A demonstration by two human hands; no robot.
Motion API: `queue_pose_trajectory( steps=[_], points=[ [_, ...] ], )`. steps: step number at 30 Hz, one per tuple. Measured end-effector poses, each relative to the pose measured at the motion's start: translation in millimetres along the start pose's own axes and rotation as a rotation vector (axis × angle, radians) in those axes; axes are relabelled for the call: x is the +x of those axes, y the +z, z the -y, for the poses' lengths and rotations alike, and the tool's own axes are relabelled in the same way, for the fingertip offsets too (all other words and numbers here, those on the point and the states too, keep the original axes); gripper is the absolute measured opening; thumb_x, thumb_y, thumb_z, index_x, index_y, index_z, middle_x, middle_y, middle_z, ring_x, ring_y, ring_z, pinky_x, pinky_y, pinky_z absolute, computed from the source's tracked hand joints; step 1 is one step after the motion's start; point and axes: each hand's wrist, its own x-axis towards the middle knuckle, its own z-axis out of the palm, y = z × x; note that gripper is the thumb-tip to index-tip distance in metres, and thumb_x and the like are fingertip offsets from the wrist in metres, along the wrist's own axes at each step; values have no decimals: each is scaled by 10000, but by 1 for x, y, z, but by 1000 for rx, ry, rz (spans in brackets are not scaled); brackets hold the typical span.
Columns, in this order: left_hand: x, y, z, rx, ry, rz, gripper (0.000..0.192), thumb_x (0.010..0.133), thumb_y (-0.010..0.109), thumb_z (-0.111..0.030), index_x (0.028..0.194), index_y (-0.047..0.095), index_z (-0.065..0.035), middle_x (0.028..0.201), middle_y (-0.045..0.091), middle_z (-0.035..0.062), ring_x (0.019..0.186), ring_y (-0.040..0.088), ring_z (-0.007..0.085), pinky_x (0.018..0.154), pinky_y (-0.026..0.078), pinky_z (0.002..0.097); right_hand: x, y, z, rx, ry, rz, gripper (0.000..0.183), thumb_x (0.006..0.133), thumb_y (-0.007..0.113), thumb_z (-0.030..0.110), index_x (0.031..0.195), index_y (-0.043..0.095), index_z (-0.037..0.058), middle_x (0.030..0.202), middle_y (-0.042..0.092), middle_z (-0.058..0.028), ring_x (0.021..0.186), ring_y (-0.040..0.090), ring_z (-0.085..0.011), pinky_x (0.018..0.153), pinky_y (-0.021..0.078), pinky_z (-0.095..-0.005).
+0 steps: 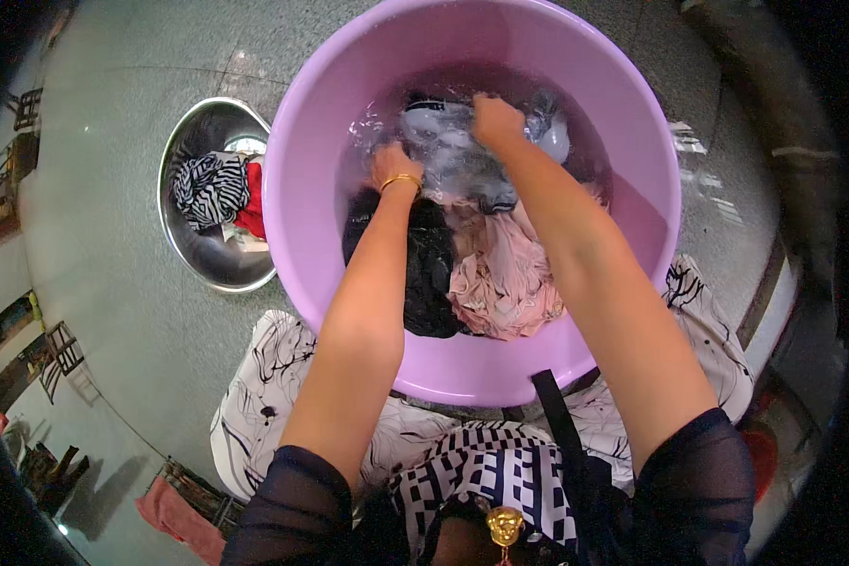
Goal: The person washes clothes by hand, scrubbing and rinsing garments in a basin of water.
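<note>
A large pink-purple plastic tub [481,371] holds water and wet clothes in front of me. Within it, a grey-and-white garment [453,145] is spread through splashing water between my hands. My right hand [497,122] is closed in a fist on its upper right part. At its left edge my left hand [396,166], below a gold bangle [401,181], grips the cloth, its fingertips partly hidden by water. Nearer to me lie a black garment [428,276], under my left forearm, and a bunched pink garment [506,283] beside it.
Left of the tub, a stainless steel basin [184,258] holds a black-and-white striped cloth [212,187] and a red cloth [255,201]. My knees in patterned trousers [269,403] flank the tub. Behind on the left, a reddish cloth [180,520] hangs over a chair. The floor [127,212] is speckled grey.
</note>
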Motion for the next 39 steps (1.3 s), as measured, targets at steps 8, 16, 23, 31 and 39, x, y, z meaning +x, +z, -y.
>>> queue_pose_trajectory(
  steps=[8,16,23,31,39],
  points=[
    [-25,-49,12,-266,154,-404,256,696,513,-130,950,534,-104,906,589,149,865,551,333,745,428,410,-47,-91,-15,447,-193,-849,216,677,483,171,853,583,95,806,596,-156,743,558,-352,676,423,-437],
    [-55,-107,31,-1264,41,-213,334,774,504,-309,953,539,-29,780,565,95,686,544,219,648,416,354,-157,-205,37,818,-377,-835,235,643,508,204,785,591,36,702,567,-194,676,550,-355,626,430,-380],
    [-129,-158,29,-1882,433,50,339,848,428,-369,965,543,-72,843,579,56,753,568,204,624,487,349,-256,-256,62,1221,-568,-671,127,701,466,82,707,578,22,632,565,-36,535,513,-139,473,409,-261],
    [-311,-243,-17,-1986,566,529,421,857,325,-418,952,570,-89,903,596,79,824,570,248,741,459,398,-337,-290,52,1649,-521,-262,157,698,412,53,697,570,52,609,513,16,488,457,-83,445,352,-213],
    [-251,-83,61,-1992,-122,571,309,804,430,-262,1000,539,-50,1073,539,121,1000,510,285,917,339,468,-237,-119,0,1182,-34,30,153,656,532,115,761,579,14,713,541,-75,693,512,-184,649,415,-321]
  ],
)
